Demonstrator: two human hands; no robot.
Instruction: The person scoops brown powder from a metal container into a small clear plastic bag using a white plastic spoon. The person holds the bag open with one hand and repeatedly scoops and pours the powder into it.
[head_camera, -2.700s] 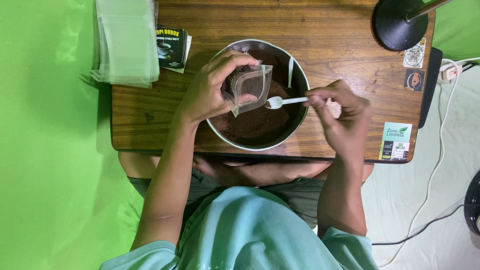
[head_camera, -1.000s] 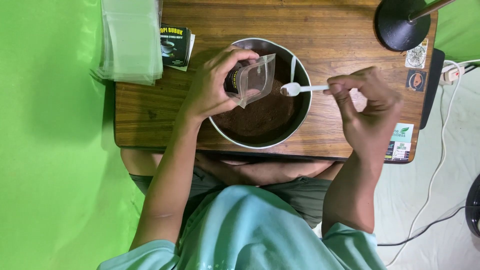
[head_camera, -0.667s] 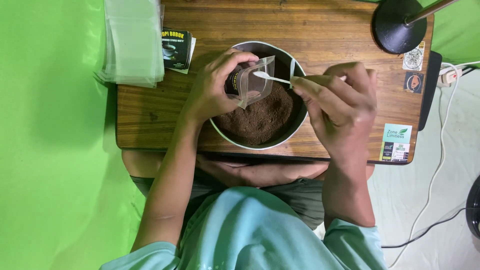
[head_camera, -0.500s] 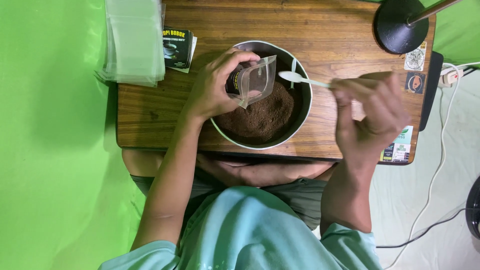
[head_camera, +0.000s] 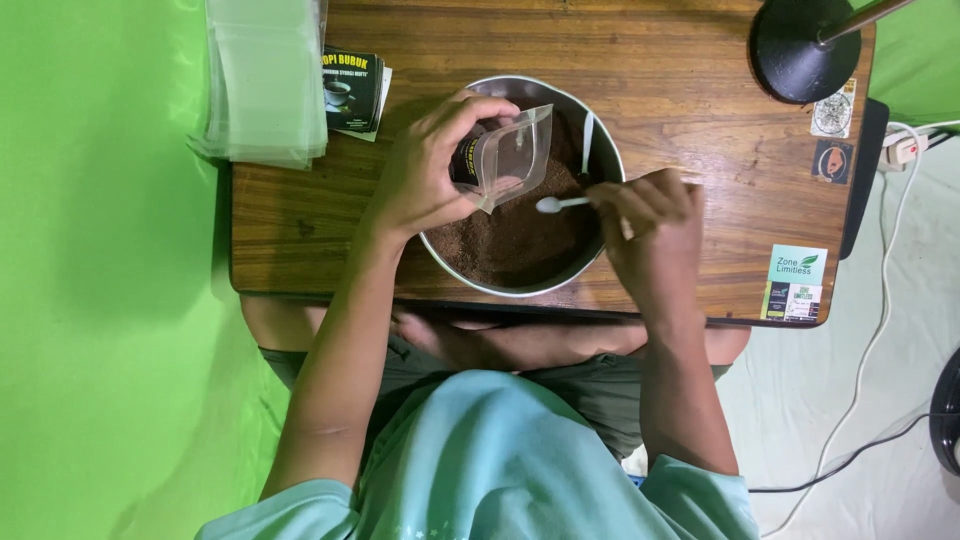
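A metal bowl (head_camera: 600, 255) of brown powder (head_camera: 510, 245) stands in the middle of a small wooden table (head_camera: 300, 215). My left hand (head_camera: 425, 170) holds a clear plastic pouch (head_camera: 512, 155) open over the bowl's left side. My right hand (head_camera: 655, 225) grips a small white spoon (head_camera: 560, 204), its scoop low over the powder just under the pouch's mouth. A second white spoon handle (head_camera: 587, 140) leans inside the bowl at the far rim.
A stack of clear empty pouches (head_camera: 268, 80) lies at the table's far left, with a dark printed packet (head_camera: 352, 88) beside it. A black lamp base (head_camera: 800, 45) sits at the far right. Stickers (head_camera: 797, 283) mark the right edge. White cables (head_camera: 880, 300) run along the floor.
My right hand has come down from beside the pouch, and the spoon has dropped from the pouch's mouth to the powder surface. The left hand has kept the pouch in place.
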